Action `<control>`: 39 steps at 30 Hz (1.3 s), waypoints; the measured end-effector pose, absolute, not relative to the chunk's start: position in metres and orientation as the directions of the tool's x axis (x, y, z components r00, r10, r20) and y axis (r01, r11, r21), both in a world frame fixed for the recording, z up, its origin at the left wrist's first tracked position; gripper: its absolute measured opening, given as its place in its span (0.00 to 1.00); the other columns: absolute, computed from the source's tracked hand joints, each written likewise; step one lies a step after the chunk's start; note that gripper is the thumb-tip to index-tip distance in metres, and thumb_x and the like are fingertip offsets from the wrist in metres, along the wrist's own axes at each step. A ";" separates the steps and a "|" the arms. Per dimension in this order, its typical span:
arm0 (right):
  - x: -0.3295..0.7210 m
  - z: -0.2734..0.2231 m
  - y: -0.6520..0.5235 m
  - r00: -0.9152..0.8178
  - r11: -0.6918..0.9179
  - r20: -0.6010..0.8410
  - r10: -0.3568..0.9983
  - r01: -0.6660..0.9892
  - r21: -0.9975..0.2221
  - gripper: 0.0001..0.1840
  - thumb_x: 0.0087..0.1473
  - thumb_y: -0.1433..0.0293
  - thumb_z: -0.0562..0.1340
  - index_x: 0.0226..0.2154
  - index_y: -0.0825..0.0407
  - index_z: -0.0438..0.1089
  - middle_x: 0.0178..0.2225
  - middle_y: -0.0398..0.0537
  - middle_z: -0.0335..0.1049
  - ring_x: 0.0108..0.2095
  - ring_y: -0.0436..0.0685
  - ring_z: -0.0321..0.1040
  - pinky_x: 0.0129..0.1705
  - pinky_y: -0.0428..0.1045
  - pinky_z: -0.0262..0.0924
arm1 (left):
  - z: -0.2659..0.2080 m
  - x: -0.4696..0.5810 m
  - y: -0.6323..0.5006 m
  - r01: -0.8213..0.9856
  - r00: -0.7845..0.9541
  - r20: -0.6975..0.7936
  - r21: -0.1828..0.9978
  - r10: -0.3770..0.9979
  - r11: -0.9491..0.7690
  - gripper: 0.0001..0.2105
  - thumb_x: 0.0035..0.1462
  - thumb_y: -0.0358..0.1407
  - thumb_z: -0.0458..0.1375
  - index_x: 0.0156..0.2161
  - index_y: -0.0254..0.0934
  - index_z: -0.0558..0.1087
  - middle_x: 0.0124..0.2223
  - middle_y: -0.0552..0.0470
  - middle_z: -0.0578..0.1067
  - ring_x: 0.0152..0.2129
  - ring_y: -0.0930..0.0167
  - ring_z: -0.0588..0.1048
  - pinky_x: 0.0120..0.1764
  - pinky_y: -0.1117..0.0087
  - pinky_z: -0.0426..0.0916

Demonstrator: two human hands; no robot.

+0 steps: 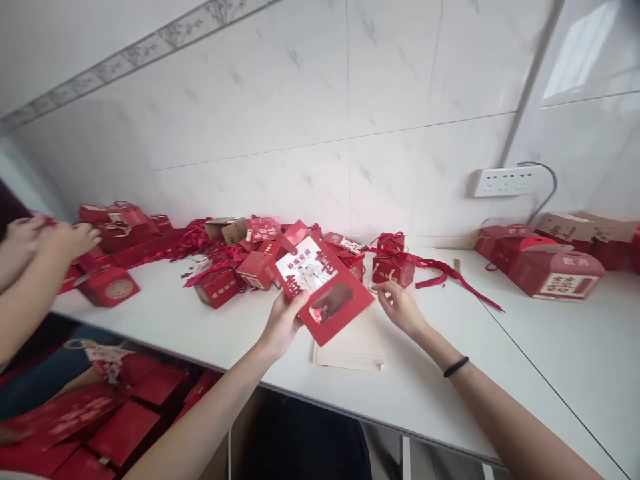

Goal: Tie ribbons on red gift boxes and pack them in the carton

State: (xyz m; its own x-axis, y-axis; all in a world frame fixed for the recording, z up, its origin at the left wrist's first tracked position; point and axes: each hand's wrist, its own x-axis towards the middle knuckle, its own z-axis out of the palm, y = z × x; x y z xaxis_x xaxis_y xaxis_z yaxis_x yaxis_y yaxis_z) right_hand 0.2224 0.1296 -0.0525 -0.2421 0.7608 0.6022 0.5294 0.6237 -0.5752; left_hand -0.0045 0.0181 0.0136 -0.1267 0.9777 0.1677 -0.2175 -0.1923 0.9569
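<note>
Flat red cardboard packet, white-panelled, oval-windowed (326,285): held above white flat-topped desk (435,373). Left hand (283,321): clamped on it, eight o'clock. Right hand (400,308): apart, three o'clock, curled; grip cannot be told. Step, seemingly: positioning; next calls for steady left hold, fine right-hand work.

The left forearm (200,420) is bare behind the left hand (283,327); the bare right forearm (510,413) wears a thin black band (456,367) near the right hand (399,308)
</note>
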 end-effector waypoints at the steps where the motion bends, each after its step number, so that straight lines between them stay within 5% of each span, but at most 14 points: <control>1: 0.214 -0.057 0.129 -0.308 0.662 0.605 0.735 0.520 -0.540 0.15 0.53 0.70 0.49 0.34 0.55 0.70 0.37 0.55 0.71 0.39 0.60 0.69 0.42 0.56 0.66 | 0.020 -0.012 0.007 -0.301 -0.154 0.080 0.946 0.985 -0.124 0.21 0.51 0.44 0.60 0.48 0.37 0.68 0.47 0.46 0.75 0.41 0.64 0.76 0.39 0.65 0.73; 5: 0.185 -0.067 0.133 -0.497 0.774 0.606 0.622 0.508 -0.378 0.20 0.47 0.79 0.49 0.39 0.55 0.71 0.43 0.57 0.69 0.44 0.61 0.67 0.47 0.57 0.63 | 0.039 -0.042 -0.040 -0.527 -0.238 -0.198 0.848 0.951 0.044 0.14 0.53 0.43 0.59 0.43 0.41 0.72 0.38 0.52 0.78 0.28 0.71 0.77 0.28 0.72 0.72; 11: 0.164 -0.080 0.146 -0.600 0.821 0.582 0.549 0.519 -0.240 0.24 0.46 0.81 0.49 0.43 0.53 0.70 0.34 0.58 0.70 0.34 0.63 0.67 0.31 0.53 0.63 | 0.043 -0.076 -0.103 -0.514 -0.371 -0.286 0.855 0.883 0.061 0.15 0.53 0.43 0.58 0.45 0.40 0.73 0.41 0.51 0.78 0.31 0.69 0.78 0.30 0.72 0.74; 14: 0.160 -0.082 0.147 -0.610 0.807 0.561 0.559 0.555 -0.200 0.23 0.47 0.81 0.49 0.42 0.55 0.71 0.31 0.61 0.68 0.32 0.65 0.66 0.27 0.53 0.58 | 0.040 -0.090 -0.127 -0.358 -0.488 -0.207 0.933 0.848 0.022 0.17 0.50 0.42 0.61 0.45 0.36 0.72 0.43 0.45 0.78 0.35 0.65 0.78 0.35 0.66 0.75; 17: 0.157 -0.080 0.144 -0.636 0.780 0.513 0.576 0.616 -0.111 0.23 0.51 0.81 0.47 0.44 0.55 0.71 0.39 0.67 0.66 0.36 0.66 0.67 0.26 0.54 0.55 | 0.040 -0.102 -0.147 -0.089 -0.605 -0.008 0.994 0.796 -0.057 0.22 0.45 0.38 0.66 0.47 0.36 0.70 0.47 0.43 0.76 0.39 0.61 0.77 0.40 0.61 0.74; 21: 0.153 -0.073 0.137 -0.665 0.723 0.394 0.635 0.691 0.002 0.22 0.55 0.81 0.47 0.47 0.56 0.69 0.37 0.67 0.67 0.37 0.65 0.68 0.28 0.55 0.55 | 0.046 -0.110 -0.167 0.285 -0.623 0.210 0.958 0.753 -0.032 0.24 0.42 0.38 0.67 0.46 0.37 0.69 0.46 0.44 0.76 0.41 0.60 0.76 0.44 0.58 0.73; 24: 0.152 -0.066 0.131 -0.681 0.691 0.301 0.668 0.717 0.090 0.17 0.55 0.82 0.50 0.37 0.57 0.73 0.34 0.63 0.66 0.36 0.65 0.68 0.29 0.55 0.54 | 0.052 -0.113 -0.179 0.514 -0.590 0.305 0.856 0.747 0.057 0.26 0.43 0.41 0.65 0.49 0.38 0.67 0.47 0.45 0.76 0.40 0.60 0.77 0.42 0.60 0.73; 27: 0.152 -0.060 0.122 -0.678 0.658 0.286 0.677 0.732 0.179 0.15 0.55 0.82 0.52 0.26 0.56 0.71 0.32 0.62 0.66 0.34 0.64 0.68 0.30 0.54 0.53 | 0.052 -0.121 -0.187 0.747 -0.579 0.440 0.623 0.686 0.231 0.29 0.41 0.43 0.67 0.49 0.38 0.67 0.47 0.45 0.75 0.43 0.56 0.75 0.45 0.58 0.70; 30: 0.149 -0.055 0.112 -0.658 0.627 0.325 0.680 0.751 0.209 0.14 0.55 0.82 0.52 0.27 0.56 0.70 0.31 0.62 0.66 0.34 0.66 0.69 0.30 0.54 0.52 | 0.050 -0.130 -0.191 0.810 -0.572 0.460 0.449 0.680 0.378 0.28 0.38 0.44 0.67 0.46 0.36 0.69 0.45 0.42 0.76 0.44 0.52 0.73 0.48 0.53 0.67; 39: 0.162 -0.045 0.106 -0.655 0.563 0.335 0.677 0.754 0.338 0.11 0.56 0.81 0.54 0.41 0.61 0.68 0.33 0.59 0.66 0.28 0.59 0.70 0.28 0.51 0.55 | 0.058 -0.139 -0.192 0.452 -0.708 0.208 0.867 0.675 0.207 0.28 0.42 0.51 0.63 0.44 0.32 0.69 0.47 0.40 0.75 0.43 0.57 0.74 0.45 0.57 0.69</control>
State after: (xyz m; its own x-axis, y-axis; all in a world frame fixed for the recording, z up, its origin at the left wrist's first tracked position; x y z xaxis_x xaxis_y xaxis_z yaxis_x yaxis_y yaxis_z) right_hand 0.1615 0.1064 -0.0448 -0.6555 0.6769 0.3350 0.7542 0.5629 0.3382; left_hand -0.1390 -0.1918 0.0583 -0.7076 0.6754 0.2077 0.4524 0.2072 0.8674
